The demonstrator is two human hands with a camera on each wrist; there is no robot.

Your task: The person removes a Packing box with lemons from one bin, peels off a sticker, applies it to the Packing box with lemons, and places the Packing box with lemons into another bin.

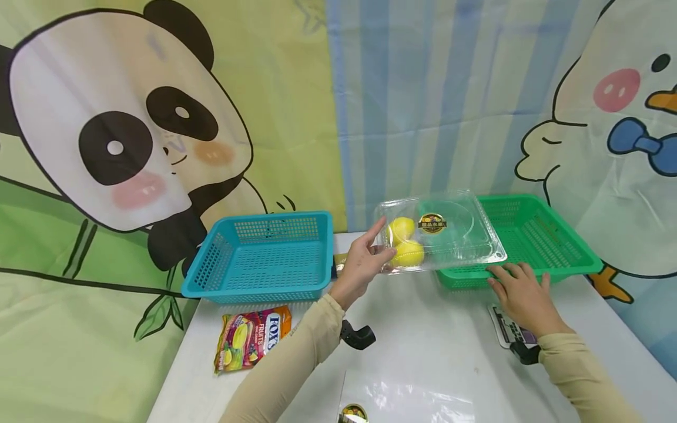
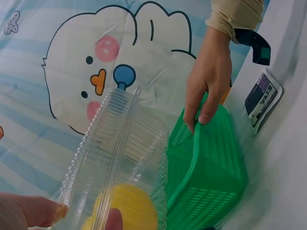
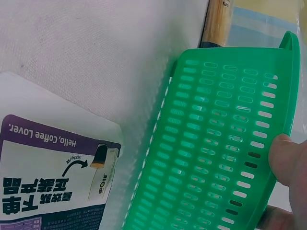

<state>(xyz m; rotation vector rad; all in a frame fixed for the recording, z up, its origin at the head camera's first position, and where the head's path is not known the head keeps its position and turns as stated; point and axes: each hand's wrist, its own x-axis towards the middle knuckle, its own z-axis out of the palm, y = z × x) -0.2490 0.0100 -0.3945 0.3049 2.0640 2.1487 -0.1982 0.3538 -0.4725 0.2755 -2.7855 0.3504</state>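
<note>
My left hand point(image 1: 362, 261) grips a clear plastic fruit box point(image 1: 455, 241) by its left end, thumb on one side and fingers on the other. Two yellow fruits that look like lemons point(image 1: 409, 254) lie at that end, near a dark and gold label on the lid. The box is lifted and tilted, its right end over the green basket point(image 1: 560, 235). My right hand point(image 1: 529, 299) pinches the basket's near rim, as the left wrist view shows; in the right wrist view the thumb point(image 3: 284, 160) lies against the rim.
A blue basket point(image 1: 264, 288) stands at the left, with a Fox's Fruits candy bag point(image 1: 252, 339) in front. A coffee packet point(image 3: 57, 177) lies near the green basket. Partly hidden between the baskets is a brown packaged item point(image 3: 218, 21). Clear plastic point(image 1: 407, 399) lies at the front edge.
</note>
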